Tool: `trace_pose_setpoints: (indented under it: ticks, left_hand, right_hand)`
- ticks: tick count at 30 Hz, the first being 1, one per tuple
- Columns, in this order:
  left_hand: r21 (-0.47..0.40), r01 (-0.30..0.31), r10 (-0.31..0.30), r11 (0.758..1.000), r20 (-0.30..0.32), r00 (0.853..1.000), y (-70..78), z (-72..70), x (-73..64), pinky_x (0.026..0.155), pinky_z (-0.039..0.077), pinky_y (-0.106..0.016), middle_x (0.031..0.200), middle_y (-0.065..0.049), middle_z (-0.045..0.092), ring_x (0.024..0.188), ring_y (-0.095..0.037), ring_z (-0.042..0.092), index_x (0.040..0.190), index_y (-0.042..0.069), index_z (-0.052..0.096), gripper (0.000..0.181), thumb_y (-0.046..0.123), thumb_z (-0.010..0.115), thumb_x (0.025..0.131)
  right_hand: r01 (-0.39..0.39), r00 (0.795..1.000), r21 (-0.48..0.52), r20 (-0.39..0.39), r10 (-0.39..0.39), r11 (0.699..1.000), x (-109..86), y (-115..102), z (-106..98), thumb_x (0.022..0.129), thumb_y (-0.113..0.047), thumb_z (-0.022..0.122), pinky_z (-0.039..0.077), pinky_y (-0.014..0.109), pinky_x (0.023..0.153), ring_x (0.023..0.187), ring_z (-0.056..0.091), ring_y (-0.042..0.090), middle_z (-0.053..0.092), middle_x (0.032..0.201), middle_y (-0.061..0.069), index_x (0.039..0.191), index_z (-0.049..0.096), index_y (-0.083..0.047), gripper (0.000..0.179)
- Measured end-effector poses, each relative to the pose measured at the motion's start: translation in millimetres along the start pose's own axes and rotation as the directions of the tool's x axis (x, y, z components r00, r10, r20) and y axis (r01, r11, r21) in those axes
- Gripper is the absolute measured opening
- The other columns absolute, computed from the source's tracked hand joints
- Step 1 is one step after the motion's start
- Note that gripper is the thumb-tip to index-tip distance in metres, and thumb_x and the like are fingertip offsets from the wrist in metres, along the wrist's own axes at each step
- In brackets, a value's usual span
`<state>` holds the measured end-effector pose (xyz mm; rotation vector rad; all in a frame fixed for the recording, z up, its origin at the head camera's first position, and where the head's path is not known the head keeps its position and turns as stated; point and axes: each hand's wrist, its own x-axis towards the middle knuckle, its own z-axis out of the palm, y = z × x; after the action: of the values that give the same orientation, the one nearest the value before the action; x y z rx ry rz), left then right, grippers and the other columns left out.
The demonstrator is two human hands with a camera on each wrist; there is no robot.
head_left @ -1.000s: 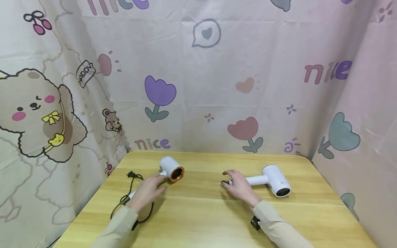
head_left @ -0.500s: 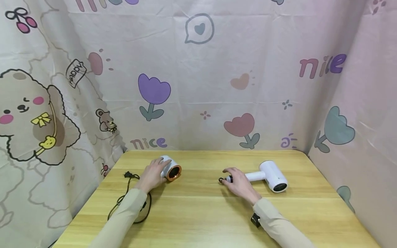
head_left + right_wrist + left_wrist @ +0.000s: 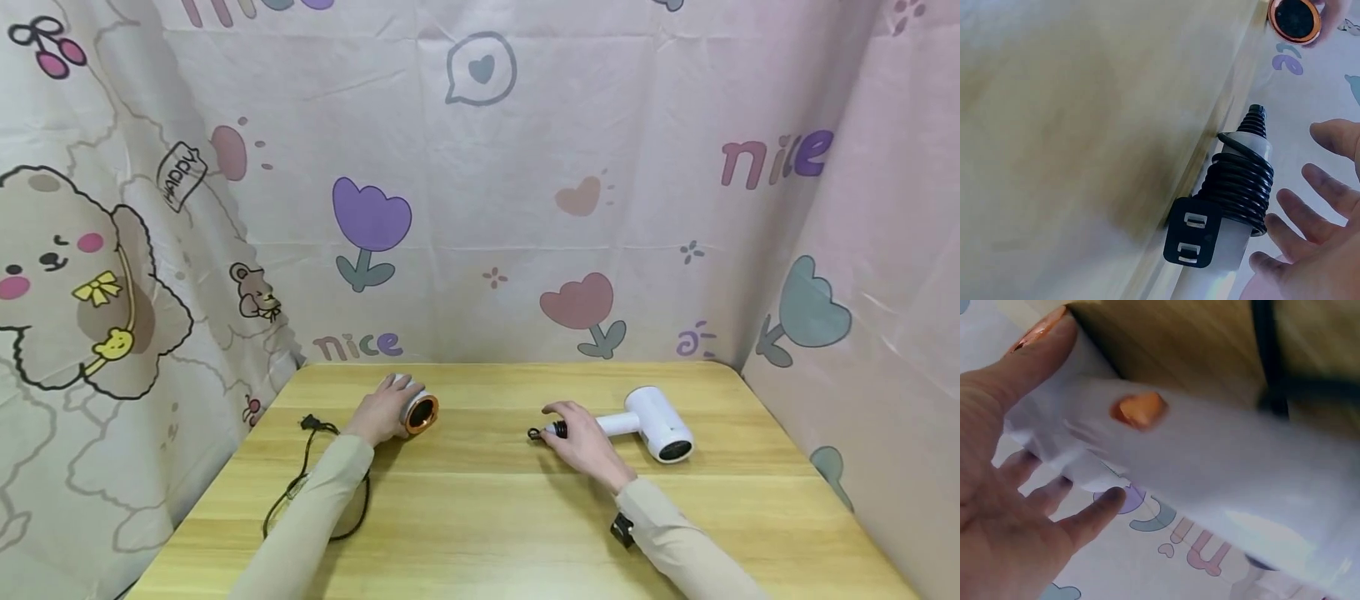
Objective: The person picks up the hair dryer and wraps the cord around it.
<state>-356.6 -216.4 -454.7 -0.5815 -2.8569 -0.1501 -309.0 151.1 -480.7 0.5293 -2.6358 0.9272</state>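
Near the back left, a white hair dryer (image 3: 423,412) with a copper-coloured rim has my left hand (image 3: 378,412) over its barrel. The left wrist view shows the thumb on one side of the barrel and the fingers on the other. Its white handle (image 3: 1222,462) carries a copper-coloured button. My right hand (image 3: 587,442) is over the handle of a second white hair dryer (image 3: 660,425), its fingers spread and loosely bent beside it in the right wrist view. A black cord (image 3: 1235,184) is coiled round that handle, with a two-prong plug (image 3: 1192,232) at one side.
A loose black cord (image 3: 366,508) loops over the wooden table (image 3: 480,517) beneath my left forearm, its plug (image 3: 310,422) lying further left. Printed curtains (image 3: 465,208) stand behind the table and along both sides.
My left hand has moved forward from above the left dryer's handle to its barrel and taken hold there. The right hand has barely moved. The head view has shifted slightly.
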Motion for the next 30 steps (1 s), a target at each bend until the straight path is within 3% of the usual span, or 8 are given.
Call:
trace_pose_setpoints:
  ticks: [6, 11, 13, 18, 21, 24, 26, 30]
  left_hand:
    - [0.016, 0.079, -0.079, 0.997, 0.019, 0.997, 9.8, -2.5, 7.3, 0.084, 0.048, -0.068, 0.123, -0.020, 0.059, 0.117, -0.048, 0.050, 0.132, 0.015, 0.058, 0.084, 0.025, 0.094, 0.056]
    - [0.040, 0.212, -0.214, 0.976, 0.033, 0.976, 15.8, -6.2, 11.1, 0.092, 0.036, -0.076, 0.119, -0.021, 0.060, 0.106, -0.046, 0.057, 0.130, 0.014, 0.059, 0.079, 0.041, 0.090, 0.063]
    - [0.052, 0.249, -0.251, 0.967, 0.032, 0.967, 17.4, -7.8, 10.8, 0.092, 0.037, -0.075, 0.116, -0.021, 0.061, 0.101, -0.045, 0.060, 0.127, 0.011, 0.061, 0.077, 0.046, 0.088, 0.064]
    - [0.032, 0.322, -0.323, 0.946, 0.020, 0.946, 19.3, -9.3, 9.3, 0.071, 0.053, -0.053, 0.098, -0.018, 0.060, 0.080, -0.034, 0.061, 0.118, 0.006, 0.064, 0.071, 0.054, 0.082, 0.069]
    - [0.012, 0.367, -0.367, 0.930, 0.025, 0.930, 18.6, -9.4, 8.5, 0.056, 0.051, -0.041, 0.085, -0.012, 0.061, 0.070, -0.027, 0.058, 0.104, 0.005, 0.066, 0.063, 0.057, 0.079, 0.070]
    - [-0.008, 0.397, -0.397, 0.918, 0.047, 0.917, 16.2, -9.7, 6.7, 0.052, 0.049, -0.038, 0.077, -0.009, 0.063, 0.068, -0.025, 0.059, 0.091, 0.006, 0.064, 0.058, 0.059, 0.077, 0.071]
    - [-0.032, 0.413, -0.410, 0.910, 0.077, 0.909, 13.1, -9.2, 4.0, 0.055, 0.050, -0.040, 0.081, -0.010, 0.065, 0.070, -0.026, 0.060, 0.096, 0.004, 0.064, 0.063, 0.061, 0.075, 0.071]
    - [-0.136, 0.453, -0.431, 0.881, 0.164, 0.887, 5.6, -6.3, -4.2, 0.063, 0.051, -0.041, 0.098, -0.017, 0.067, 0.078, -0.029, 0.061, 0.120, -0.002, 0.056, 0.081, 0.062, 0.073, 0.072]
  right_hand:
    - [-0.022, 1.000, 0.004, 0.008, 0.022, 1.000, -7.1, 1.5, 0.8, 0.086, -0.023, 0.074, 0.046, 0.050, 0.105, 0.120, 0.057, 0.032, 0.062, 0.128, 0.013, 0.123, 0.064, -0.008, 0.040]
    - [-0.020, 1.000, 0.001, -0.007, 0.020, 1.000, -9.7, 2.5, 1.0, 0.087, -0.023, 0.074, 0.046, 0.050, 0.105, 0.120, 0.058, 0.033, 0.062, 0.128, 0.013, 0.122, 0.064, -0.009, 0.039]
    - [-0.017, 1.000, 0.001, -0.007, 0.017, 1.000, -9.6, 2.3, 0.3, 0.087, -0.023, 0.073, 0.046, 0.050, 0.104, 0.121, 0.057, 0.033, 0.062, 0.128, 0.013, 0.123, 0.064, -0.009, 0.039]
    - [-0.016, 1.000, 0.007, -0.008, 0.016, 1.000, -8.9, 1.8, -4.2, 0.087, -0.022, 0.073, 0.045, 0.051, 0.105, 0.122, 0.056, 0.033, 0.061, 0.130, 0.013, 0.125, 0.063, -0.008, 0.041]
    - [-0.012, 1.000, 0.008, -0.011, 0.012, 1.000, -8.6, 2.2, -6.8, 0.086, -0.022, 0.073, 0.044, 0.051, 0.106, 0.122, 0.056, 0.034, 0.061, 0.130, 0.014, 0.125, 0.063, -0.008, 0.042]
    - [-0.018, 1.000, 0.010, -0.007, 0.018, 1.000, -8.8, 2.9, -8.6, 0.086, -0.021, 0.074, 0.044, 0.051, 0.106, 0.123, 0.056, 0.034, 0.061, 0.130, 0.014, 0.125, 0.063, -0.008, 0.042]
    - [-0.026, 1.000, 0.014, -0.002, 0.026, 1.000, -8.9, 3.2, -9.5, 0.087, -0.022, 0.073, 0.044, 0.051, 0.107, 0.122, 0.056, 0.034, 0.061, 0.130, 0.013, 0.125, 0.063, -0.009, 0.042]
    - [-0.037, 0.999, 0.024, 0.011, 0.037, 0.999, -8.7, 3.4, -11.6, 0.087, -0.024, 0.073, 0.043, 0.052, 0.107, 0.122, 0.057, 0.035, 0.061, 0.130, 0.013, 0.126, 0.062, -0.011, 0.042]
